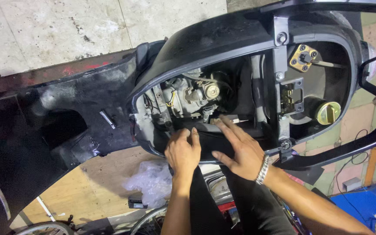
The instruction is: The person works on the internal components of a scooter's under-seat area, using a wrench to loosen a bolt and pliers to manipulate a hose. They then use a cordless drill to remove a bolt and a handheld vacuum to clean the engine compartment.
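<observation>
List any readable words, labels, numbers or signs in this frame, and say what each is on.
None can be read.
Scooter body: no lettering visible.
Brass-coloured fuel cap: any marking too small to tell.
Left hand and right hand rest on the compartment's lower edge; the wristwatch face is hidden.

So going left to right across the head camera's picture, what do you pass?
Small metal pin → crumpled clear plastic bag → left hand → right hand → wristwatch → round brass cap.
</observation>
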